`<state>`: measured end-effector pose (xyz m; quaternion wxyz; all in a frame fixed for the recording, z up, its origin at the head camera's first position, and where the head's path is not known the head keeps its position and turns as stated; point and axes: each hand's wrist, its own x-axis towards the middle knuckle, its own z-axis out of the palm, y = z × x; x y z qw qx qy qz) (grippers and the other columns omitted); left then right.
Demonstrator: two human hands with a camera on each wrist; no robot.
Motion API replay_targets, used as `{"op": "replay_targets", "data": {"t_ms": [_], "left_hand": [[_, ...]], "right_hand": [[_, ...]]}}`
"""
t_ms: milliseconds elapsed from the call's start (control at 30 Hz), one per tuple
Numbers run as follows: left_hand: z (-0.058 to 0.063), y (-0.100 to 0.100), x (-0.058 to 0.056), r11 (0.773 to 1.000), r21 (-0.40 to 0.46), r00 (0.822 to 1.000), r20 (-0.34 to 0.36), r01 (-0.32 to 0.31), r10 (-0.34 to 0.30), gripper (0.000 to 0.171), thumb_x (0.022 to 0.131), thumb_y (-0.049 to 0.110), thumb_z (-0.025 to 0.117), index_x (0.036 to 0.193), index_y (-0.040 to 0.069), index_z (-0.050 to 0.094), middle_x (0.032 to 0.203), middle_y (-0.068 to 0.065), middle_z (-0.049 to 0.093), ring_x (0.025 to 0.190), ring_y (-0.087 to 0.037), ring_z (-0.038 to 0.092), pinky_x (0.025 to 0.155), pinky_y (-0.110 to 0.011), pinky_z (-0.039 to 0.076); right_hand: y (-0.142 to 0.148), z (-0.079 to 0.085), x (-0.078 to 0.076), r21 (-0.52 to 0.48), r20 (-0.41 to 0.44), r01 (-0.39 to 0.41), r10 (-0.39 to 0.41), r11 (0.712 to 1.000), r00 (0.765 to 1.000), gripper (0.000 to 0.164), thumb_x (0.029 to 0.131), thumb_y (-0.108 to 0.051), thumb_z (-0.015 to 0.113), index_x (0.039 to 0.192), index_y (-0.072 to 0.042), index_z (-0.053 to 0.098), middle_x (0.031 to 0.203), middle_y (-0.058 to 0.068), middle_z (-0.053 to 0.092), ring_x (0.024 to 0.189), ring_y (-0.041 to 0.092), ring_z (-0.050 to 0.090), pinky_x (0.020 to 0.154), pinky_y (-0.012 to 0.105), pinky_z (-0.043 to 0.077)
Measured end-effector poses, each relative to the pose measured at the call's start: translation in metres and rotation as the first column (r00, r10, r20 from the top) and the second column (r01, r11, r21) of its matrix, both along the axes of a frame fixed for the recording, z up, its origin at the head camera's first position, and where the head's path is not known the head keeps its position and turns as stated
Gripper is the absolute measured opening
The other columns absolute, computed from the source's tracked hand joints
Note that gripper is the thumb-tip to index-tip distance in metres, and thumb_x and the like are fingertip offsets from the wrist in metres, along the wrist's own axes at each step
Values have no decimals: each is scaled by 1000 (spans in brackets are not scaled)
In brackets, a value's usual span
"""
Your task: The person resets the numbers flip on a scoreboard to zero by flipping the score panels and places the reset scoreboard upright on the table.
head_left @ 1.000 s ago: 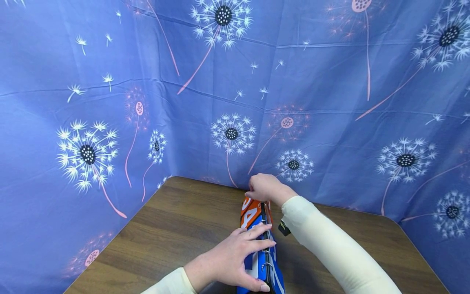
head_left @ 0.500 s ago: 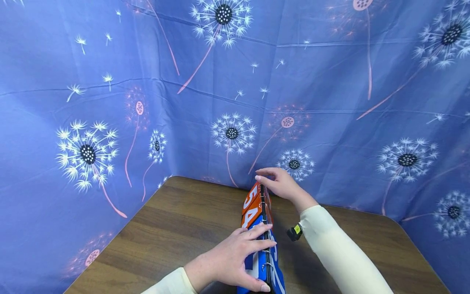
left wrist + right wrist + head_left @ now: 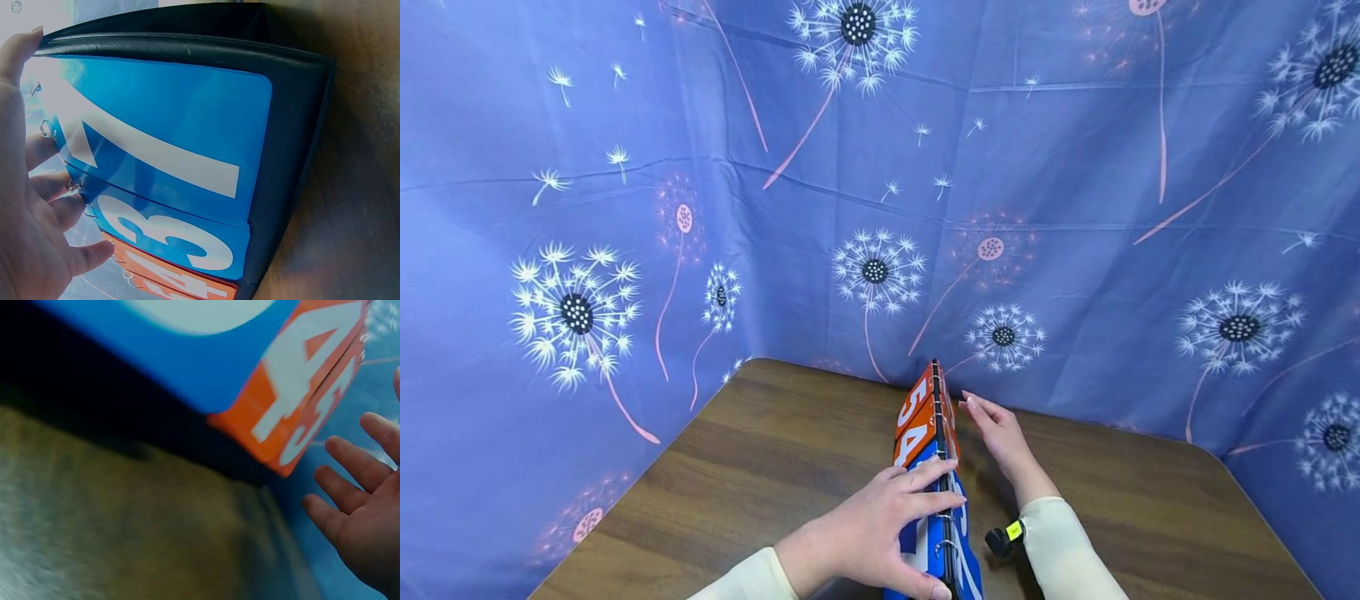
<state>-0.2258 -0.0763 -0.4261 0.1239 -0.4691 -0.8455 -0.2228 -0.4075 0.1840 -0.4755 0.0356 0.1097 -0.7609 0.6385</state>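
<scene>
A black tabletop flip scoreboard (image 3: 917,404) with blue and orange number cards on metal rings stands like a tent on the table. My left hand (image 3: 880,521) spreads over its top edge, fingertips on the ring spine and thumb at the near end. Seen from the left wrist, large blue cards (image 3: 156,125) with white digits hang on the black case, and fingers touch the ring edge. To the right of the far orange cards (image 3: 300,375) my right hand (image 3: 1006,437) is held in the air, fingers parted and holding nothing.
The brown wood-grain table (image 3: 805,433) extends on both sides of the scoreboard. Behind and left hangs a blue dandelion-print cloth (image 3: 820,200). A small black camera (image 3: 1003,537) with a yellow label is worn at the right wrist.
My right hand has lifted off the far end of the scoreboard, moved right and come down beside it, uncovering the orange 5. The left hand stays in place.
</scene>
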Motion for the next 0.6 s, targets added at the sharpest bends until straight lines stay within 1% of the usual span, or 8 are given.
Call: {"op": "replay_targets", "data": {"t_ms": [67, 133, 233, 300, 367, 433, 600], "left_hand": [[0, 0, 0, 1000, 0, 1000, 4, 2, -2, 85, 87, 72, 67, 161, 31, 52, 177, 6, 26, 161, -14, 32, 117, -53, 39], [0, 0, 0, 1000, 0, 1000, 15, 1, -1, 85, 87, 71, 67, 161, 31, 52, 177, 6, 26, 161, -14, 33, 117, -53, 38], [1, 0, 0, 1000, -4, 1000, 11, -2, 2, 85, 87, 71, 67, 160, 31, 53, 177, 6, 26, 161, -14, 33, 117, -51, 38], [0, 0, 0, 1000, -4, 1000, -16, -3, 3, 85, 86, 72, 67, 159, 30, 54, 177, 5, 27, 161, -14, 33, 117, -50, 39], [0, 0, -1, 1000, -2, 999, -41, -5, 5, 86, 85, 72, 68, 159, 29, 55, 177, 5, 28, 161, -14, 33, 116, -49, 40], [-1, 0, -1, 1000, 2, 999, -52, -5, 5, 86, 85, 73, 68, 158, 28, 56, 177, 4, 28, 161, -14, 33, 116, -49, 40], [-2, 0, -1, 1000, -6, 999, -49, -7, 6, 86, 86, 72, 67, 159, 29, 55, 176, 3, 29, 161, -15, 34, 115, -47, 41]], "right_hand": [[-1, -9, -1, 11, 16, 13, -14, 1000, 1000, 70, 105, -46, 58, 153, 5, 56, 150, 31, 59, 144, 47, 54, 115, 58, 43], [-4, -15, -4, 26, 35, 30, -31, 999, 999, 68, 104, -46, 60, 153, 1, 58, 152, 26, 59, 144, 43, 54, 114, 57, 44], [-9, -20, -8, 49, 58, 41, -44, 998, 997, 69, 101, -50, 64, 153, -4, 62, 154, 21, 59, 147, 39, 51, 117, 56, 39], [-12, -22, -11, 42, 67, 37, -40, 998, 997, 72, 98, -53, 66, 152, -6, 62, 155, 20, 59, 149, 39, 49, 121, 56, 34], [-16, -22, -13, 35, 71, 26, -28, 999, 997, 75, 97, -55, 67, 154, -6, 61, 156, 20, 59, 150, 40, 48, 123, 56, 30], [-17, -23, -14, 39, 62, 16, -18, 999, 998, 76, 97, -54, 67, 155, -5, 59, 156, 21, 58, 149, 41, 49, 124, 57, 29], [-19, -24, -13, 89, 33, -31, 28, 996, 999, 74, 102, -44, 65, 161, -2, 49, 157, 27, 55, 146, 46, 50, 122, 59, 32]]}}
